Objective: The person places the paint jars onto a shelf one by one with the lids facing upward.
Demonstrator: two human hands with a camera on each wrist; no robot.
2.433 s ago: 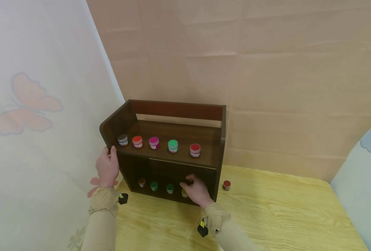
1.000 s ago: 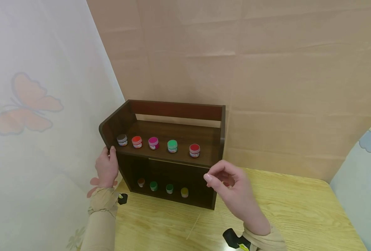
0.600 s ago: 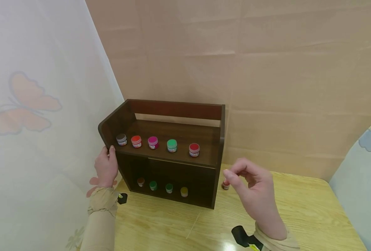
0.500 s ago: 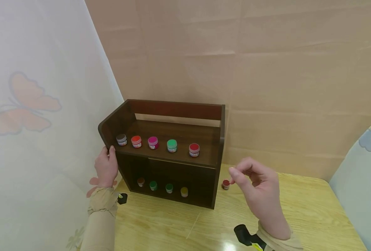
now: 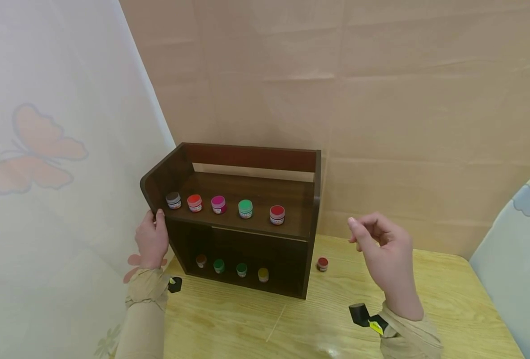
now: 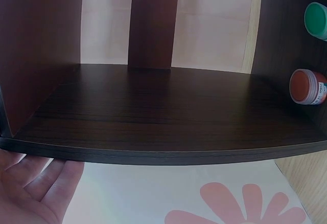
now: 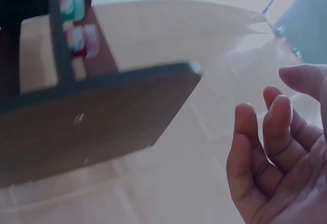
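Note:
A dark brown two-tier shelf stands on the table. My left hand holds the front edge of its left side panel, and in the left wrist view the fingers lie along the panel's outside. My right hand is raised to the right of the shelf, fingers loosely bent, holding nothing. Paint jars line the upper tier: grey, orange, magenta, green and red. Below stand a brown jar, two green jars and a yellow jar.
A small dark red jar stands on the wooden table, just right of the shelf. Brown paper covers the back wall. A pale curtain with a butterfly print hangs close on the left, and another patterned sheet on the right.
My right hand has left the yellow jar on the lower tier, passed in front of the dark red jar and moved up and right. The left hand stays on the shelf.

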